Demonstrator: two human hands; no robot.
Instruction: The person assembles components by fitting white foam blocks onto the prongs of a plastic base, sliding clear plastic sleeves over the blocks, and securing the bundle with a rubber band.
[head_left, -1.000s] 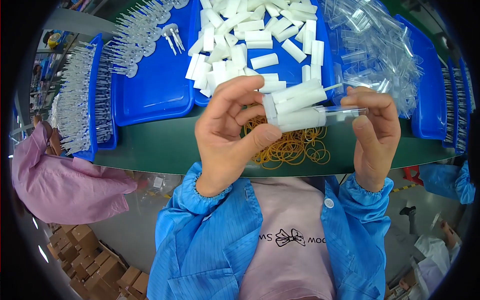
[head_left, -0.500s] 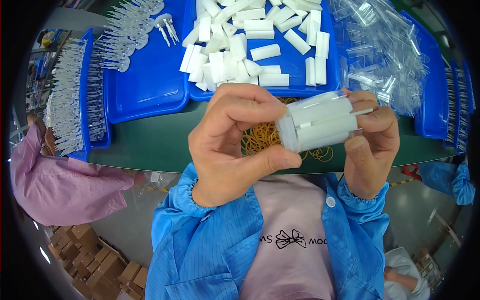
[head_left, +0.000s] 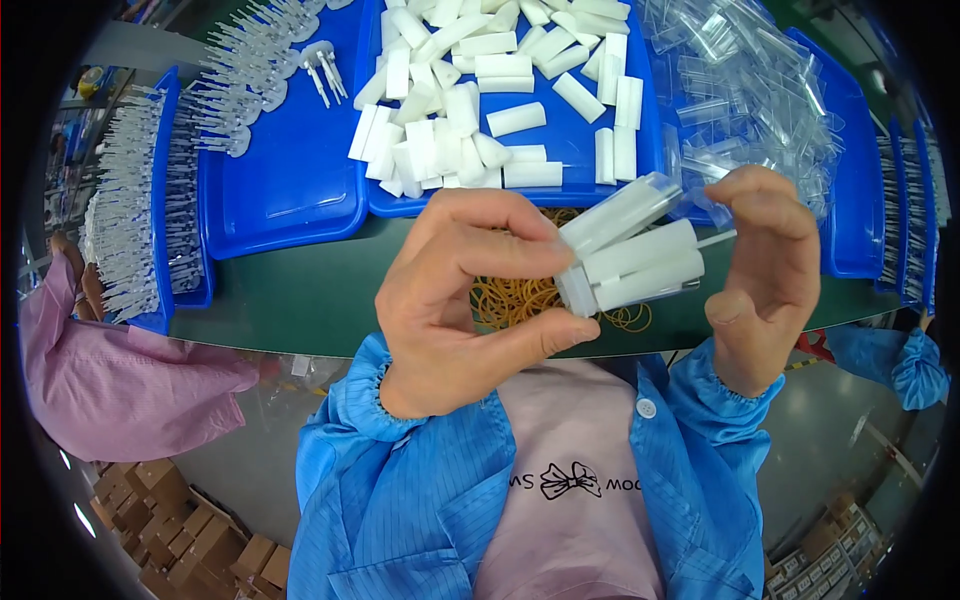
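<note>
My left hand (head_left: 450, 290) pinches the base of an assembly of white half-round blocks in clear plastic shells (head_left: 645, 260), thumb below and fingers above. The blocks fan apart toward the right, the topmost one tilting up and away from the others. A thin white rod (head_left: 715, 240) sticks out of the bundle on the right. My right hand (head_left: 765, 275) is just beyond the rod's tip, its fingers bent and parted from the thumb, with nothing visible between them. Under the assembly, a pile of tan rubber bands (head_left: 515, 300) lies on the green table (head_left: 300, 290), partly hidden by my left hand.
A blue tray (head_left: 400, 207) of loose white blocks stands ahead. Left of it another blue tray (head_left: 290, 190) carries white pronged parts (head_left: 240, 80); clear plastic shells (head_left: 745, 100) are heaped to the right. A person in a pink sleeve (head_left: 130, 375) is at the left.
My right hand has let go of the assembly and moved slightly right, its fingers parting. The blocks, gathered together before, now splay apart. My left hand keeps its hold.
</note>
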